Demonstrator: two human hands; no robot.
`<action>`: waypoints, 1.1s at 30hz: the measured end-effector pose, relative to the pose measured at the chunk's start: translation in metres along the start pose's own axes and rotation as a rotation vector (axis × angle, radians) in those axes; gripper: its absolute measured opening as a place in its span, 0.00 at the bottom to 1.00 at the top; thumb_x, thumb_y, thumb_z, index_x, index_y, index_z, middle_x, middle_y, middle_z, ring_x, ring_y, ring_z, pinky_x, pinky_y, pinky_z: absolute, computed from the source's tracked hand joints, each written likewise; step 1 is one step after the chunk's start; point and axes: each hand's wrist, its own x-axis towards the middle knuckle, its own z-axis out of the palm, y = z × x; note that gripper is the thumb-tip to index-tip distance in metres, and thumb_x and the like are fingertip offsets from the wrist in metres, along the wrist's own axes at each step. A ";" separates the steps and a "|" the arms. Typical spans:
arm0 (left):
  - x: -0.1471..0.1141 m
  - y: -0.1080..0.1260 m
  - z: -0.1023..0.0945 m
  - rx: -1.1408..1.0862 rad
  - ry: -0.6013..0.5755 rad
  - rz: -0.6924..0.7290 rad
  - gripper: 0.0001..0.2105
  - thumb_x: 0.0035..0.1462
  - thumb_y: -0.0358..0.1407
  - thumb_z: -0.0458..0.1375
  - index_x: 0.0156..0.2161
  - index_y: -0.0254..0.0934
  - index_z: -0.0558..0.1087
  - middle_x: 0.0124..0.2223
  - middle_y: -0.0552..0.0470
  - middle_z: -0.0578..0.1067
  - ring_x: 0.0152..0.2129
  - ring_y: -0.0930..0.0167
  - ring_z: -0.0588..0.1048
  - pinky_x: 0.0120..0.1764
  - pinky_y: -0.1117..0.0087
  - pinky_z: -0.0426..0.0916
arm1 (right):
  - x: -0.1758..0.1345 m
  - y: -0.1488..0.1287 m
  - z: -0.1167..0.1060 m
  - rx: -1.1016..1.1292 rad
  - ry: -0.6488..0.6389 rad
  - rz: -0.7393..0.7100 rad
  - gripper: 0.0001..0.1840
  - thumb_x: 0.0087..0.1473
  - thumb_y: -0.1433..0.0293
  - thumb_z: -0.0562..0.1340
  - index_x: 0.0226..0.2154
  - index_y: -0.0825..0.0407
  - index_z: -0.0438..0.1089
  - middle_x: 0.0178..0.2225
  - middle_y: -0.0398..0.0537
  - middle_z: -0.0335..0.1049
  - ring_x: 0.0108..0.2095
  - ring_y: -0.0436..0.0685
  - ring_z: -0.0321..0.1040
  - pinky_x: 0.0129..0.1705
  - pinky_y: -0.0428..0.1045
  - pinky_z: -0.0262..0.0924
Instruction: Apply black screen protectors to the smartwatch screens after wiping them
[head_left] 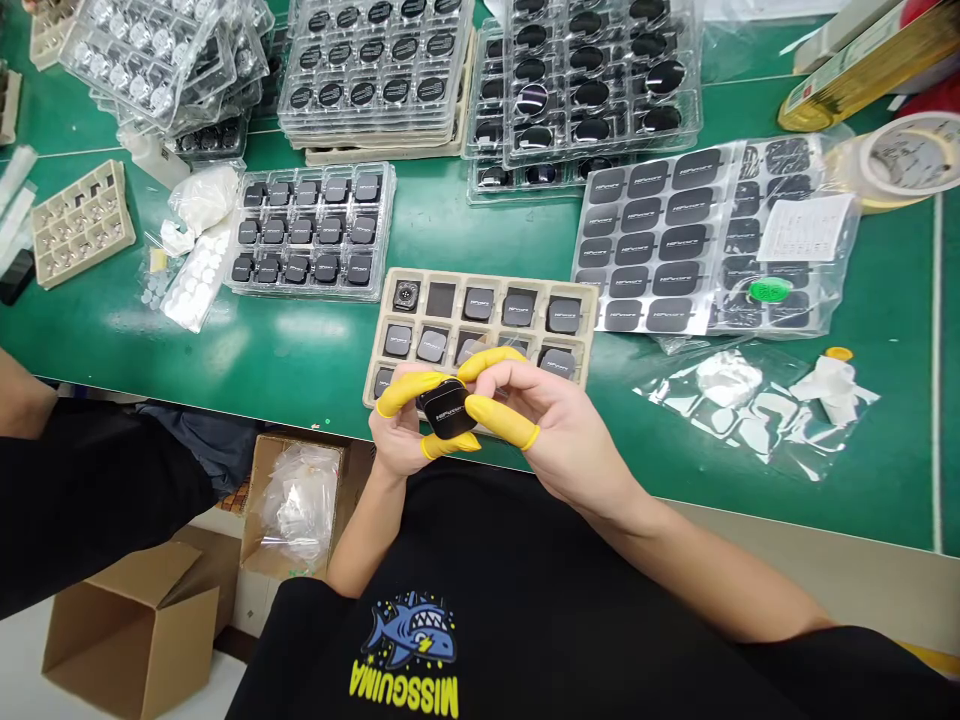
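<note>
In the head view, a black square smartwatch body with pale lettering on its face is held over the table's front edge. My left hand grips it between finger and thumb from the left. The thumb and forefinger of my right hand close on its upper right edge; whether they pinch a thin film there cannot be made out. Yellow finger cots cover the thumbs and forefingers. Just behind my hands lies a beige compartment tray with several similar watch bodies, partly hidden by my hands. One of them shows its round sensor side.
Sheets of black lettered stickers lie right of the tray, below a tape roll. A clear tray of watch bodies sits left. Stacked trays line the back. Crumpled plastic lies right. Another person's sleeve is at left.
</note>
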 end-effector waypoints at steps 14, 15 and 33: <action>-0.001 -0.001 -0.002 0.009 -0.008 0.005 0.33 0.49 0.49 0.83 0.60 0.51 0.82 0.46 0.52 0.82 0.41 0.69 0.83 0.44 0.67 0.81 | 0.001 0.000 0.001 -0.023 -0.004 0.005 0.24 0.54 0.48 0.82 0.33 0.46 0.76 0.43 0.47 0.77 0.42 0.56 0.76 0.46 0.52 0.75; -0.001 -0.001 -0.002 0.010 -0.008 0.002 0.33 0.49 0.49 0.83 0.60 0.51 0.82 0.46 0.52 0.82 0.41 0.69 0.83 0.44 0.67 0.81 | 0.001 0.001 0.001 -0.027 -0.004 0.005 0.24 0.54 0.48 0.82 0.33 0.46 0.76 0.43 0.47 0.77 0.42 0.56 0.76 0.46 0.52 0.75; -0.001 -0.001 -0.003 0.036 0.023 -0.035 0.33 0.46 0.51 0.84 0.57 0.50 0.85 0.45 0.53 0.82 0.39 0.68 0.82 0.43 0.67 0.79 | 0.002 0.001 0.000 -0.049 -0.005 -0.005 0.24 0.56 0.47 0.81 0.33 0.46 0.75 0.44 0.47 0.76 0.42 0.56 0.74 0.46 0.51 0.73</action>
